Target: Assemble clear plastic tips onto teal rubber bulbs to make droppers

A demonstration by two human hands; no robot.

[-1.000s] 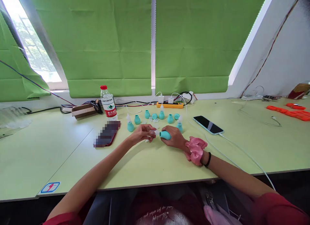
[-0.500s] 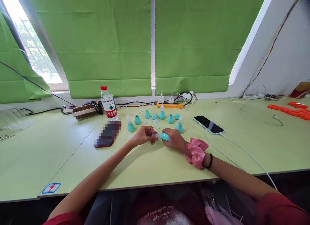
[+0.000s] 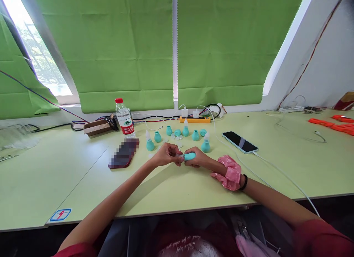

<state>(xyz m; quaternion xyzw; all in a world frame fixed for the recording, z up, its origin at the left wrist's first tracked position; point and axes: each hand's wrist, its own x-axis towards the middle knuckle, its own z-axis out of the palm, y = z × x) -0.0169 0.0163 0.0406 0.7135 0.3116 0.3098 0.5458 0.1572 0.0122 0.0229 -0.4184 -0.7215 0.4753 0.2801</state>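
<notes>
Bulb, rounded, teal [image 3: 189, 156], sits clasped in my right hand [image 3: 200, 158]; I see my left hand [image 3: 167, 154] pinching a clear plastic-looking piece [image 3: 181, 156] at its end.

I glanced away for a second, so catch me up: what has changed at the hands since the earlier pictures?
The left hand has moved rightward with its clear piece, narrowing the gap to the teal bulb in the right hand. The right hand has shifted its grip on that bulb. Nothing was visibly let go. The bottle and the cabled phone stayed put.
</notes>
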